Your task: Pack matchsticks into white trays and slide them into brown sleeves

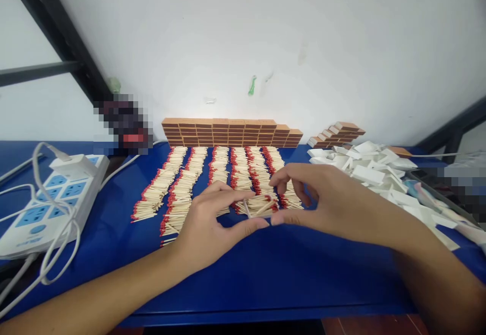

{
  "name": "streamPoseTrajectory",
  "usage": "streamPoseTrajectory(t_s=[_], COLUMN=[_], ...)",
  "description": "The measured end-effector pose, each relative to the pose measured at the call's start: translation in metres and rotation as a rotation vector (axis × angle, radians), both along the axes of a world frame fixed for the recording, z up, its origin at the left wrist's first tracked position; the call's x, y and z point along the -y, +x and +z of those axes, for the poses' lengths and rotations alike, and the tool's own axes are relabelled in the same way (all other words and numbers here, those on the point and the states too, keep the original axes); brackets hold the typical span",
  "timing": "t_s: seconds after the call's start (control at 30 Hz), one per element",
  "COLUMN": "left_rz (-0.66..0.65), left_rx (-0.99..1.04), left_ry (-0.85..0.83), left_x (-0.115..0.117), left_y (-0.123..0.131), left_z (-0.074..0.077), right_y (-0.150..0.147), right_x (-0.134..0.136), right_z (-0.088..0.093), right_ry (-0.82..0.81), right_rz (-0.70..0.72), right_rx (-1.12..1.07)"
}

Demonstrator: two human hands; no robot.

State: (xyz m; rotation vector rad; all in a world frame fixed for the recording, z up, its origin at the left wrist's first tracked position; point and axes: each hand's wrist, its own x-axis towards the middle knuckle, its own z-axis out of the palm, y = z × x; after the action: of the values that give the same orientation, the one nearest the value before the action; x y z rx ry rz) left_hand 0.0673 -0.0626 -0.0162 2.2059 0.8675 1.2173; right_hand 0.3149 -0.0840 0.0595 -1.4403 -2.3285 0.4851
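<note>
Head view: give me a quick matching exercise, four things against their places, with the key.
1. power strip
2. long matchbox stack
3. heap of white pieces
4. small tray

A. right side of the picture
B. between the left hand and the right hand
C. far left of the picture
D. directly behind the rows of matches

Pairs: 1-C, 2-D, 3-A, 4-B
</note>
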Motion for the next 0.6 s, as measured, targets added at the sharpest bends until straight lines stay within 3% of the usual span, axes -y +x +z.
streamPoseTrajectory(t_s=[0.17, 0.3, 0.43, 0.6], left_rz=[0.201, 0.236, 0.216, 0.14], left_rx=[0.044, 0.021, -0.009, -0.072], left_ry=[0.17, 0.255, 0.302, 0.321], left_x=[-0.001, -0.003, -0.003, -0.001], left_y=[-0.002, -0.003, -0.004, -0.005], left_z=[0.004, 0.004, 0.003, 0.004], right_y=[-0.009, -0.02, -0.027, -0.023], right_x=[-0.016, -0.022, -0.02, -0.022], right_z=[-0.009, -0.026, -0.037, -0.034], right_ry=[-0.386, -0.629, -0.669, -0.654], right_rz=[-0.073, -0.081, -0.1, -0.076], right_rx=[-0.469, -0.684, -0.782, -0.692])
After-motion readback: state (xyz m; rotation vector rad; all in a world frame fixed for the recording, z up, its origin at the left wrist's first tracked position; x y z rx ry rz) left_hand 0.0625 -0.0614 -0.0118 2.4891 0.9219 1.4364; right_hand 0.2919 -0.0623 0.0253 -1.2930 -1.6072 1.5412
